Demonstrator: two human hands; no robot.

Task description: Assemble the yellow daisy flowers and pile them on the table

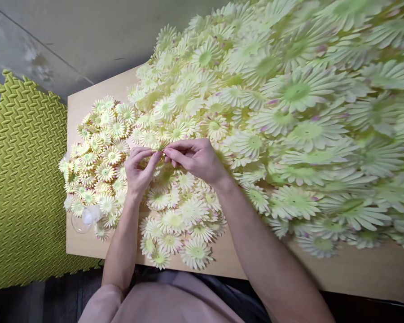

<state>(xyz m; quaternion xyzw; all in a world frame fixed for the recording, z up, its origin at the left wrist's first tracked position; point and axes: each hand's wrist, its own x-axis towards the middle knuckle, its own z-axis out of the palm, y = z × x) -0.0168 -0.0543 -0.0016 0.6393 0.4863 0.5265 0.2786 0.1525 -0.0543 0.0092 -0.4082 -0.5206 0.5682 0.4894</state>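
Note:
My left hand [139,169] and my right hand [197,160] meet fingertip to fingertip over the table. Both are closed in a pinch on one artificial flower [162,145], of which only a small yellow-green part shows between the fingers. Right below and around the hands lie loose flower heads with pale cream petals, green centres and some pinkish tips. To the left of my left hand is a mound of smaller, fuller-looking flower heads [104,172]. A loose group of flower heads [175,220] lies between my forearms.
A large heap of flower heads [296,92] covers the right side of the wooden table [103,89]. A small clear dish [81,223] with something whitish stands near the table's left edge. A yellow-green foam mat [27,179] stands at the left, and a grey wall [87,36] is behind.

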